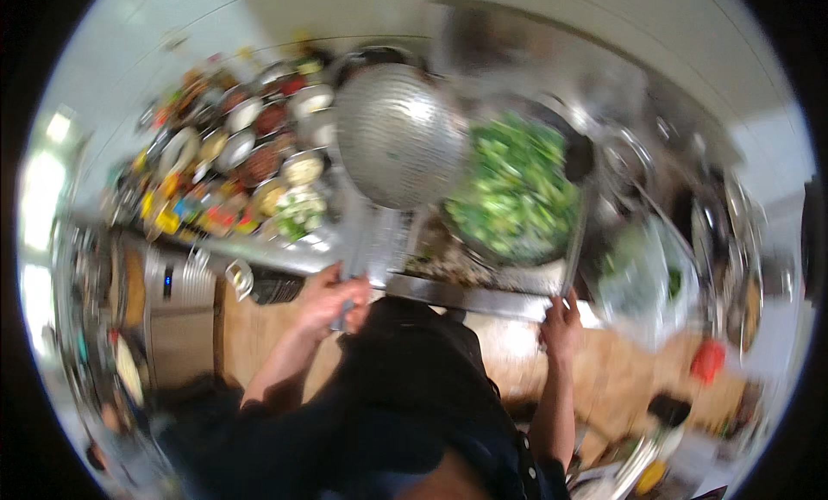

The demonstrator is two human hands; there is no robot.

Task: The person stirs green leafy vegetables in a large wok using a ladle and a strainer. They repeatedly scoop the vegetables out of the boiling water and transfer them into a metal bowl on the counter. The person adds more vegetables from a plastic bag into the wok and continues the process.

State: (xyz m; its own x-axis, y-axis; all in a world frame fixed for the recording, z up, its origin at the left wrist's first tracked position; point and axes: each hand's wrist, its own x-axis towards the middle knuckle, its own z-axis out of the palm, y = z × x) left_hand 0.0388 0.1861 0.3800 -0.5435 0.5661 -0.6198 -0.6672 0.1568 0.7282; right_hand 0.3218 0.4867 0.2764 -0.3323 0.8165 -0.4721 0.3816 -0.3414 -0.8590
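My left hand (333,301) grips the flat handle of a large round metal strainer (398,135), which is held up left of the wok. Green leafy vegetables (517,183), chopped and blurred, fill the wok (482,259) on the stove. In my right hand (560,324) is the long thin handle of a ladle (577,156). The ladle's dark bowl lies at the right side of the vegetables, and I cannot tell whether it touches them.
Many seasoning bowls (262,164) and bottles crowd the counter at left. A clear plastic bag (647,286) with greens sits at right, below a metal pot (624,157). The stove's metal front edge (466,297) runs before me. A red object (708,360) is at lower right.
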